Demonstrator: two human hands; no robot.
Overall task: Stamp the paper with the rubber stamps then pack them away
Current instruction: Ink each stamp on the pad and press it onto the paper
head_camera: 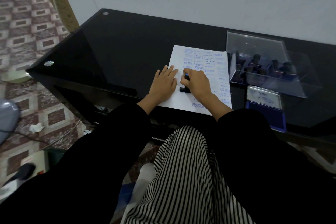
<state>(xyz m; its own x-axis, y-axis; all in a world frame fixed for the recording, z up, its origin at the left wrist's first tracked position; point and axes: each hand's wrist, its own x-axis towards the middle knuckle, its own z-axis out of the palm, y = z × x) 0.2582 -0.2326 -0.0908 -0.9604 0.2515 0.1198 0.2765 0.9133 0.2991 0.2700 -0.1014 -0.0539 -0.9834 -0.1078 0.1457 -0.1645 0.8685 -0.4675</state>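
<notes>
A white paper (183, 56) covered with several blue stamp prints lies on the black glass table (127, 45). My left hand (164, 82) lies flat on the paper's left side with straight fingers. My right hand (197, 82) grips a black rubber stamp (184, 89) whose base sits on the paper; its handle is mostly hidden in my fingers. To the right, a clear plastic box (301, 85) holds several dark stamps (254, 65) in compartments, its lid standing open. An open blue ink pad (266, 112) sits in front of the box.
The table's left half is bare black glass with round metal fittings (48, 63). A white wall runs behind the table. Patterned floor, cables and a grey object (7, 116) lie to the left. My striped clothing fills the foreground.
</notes>
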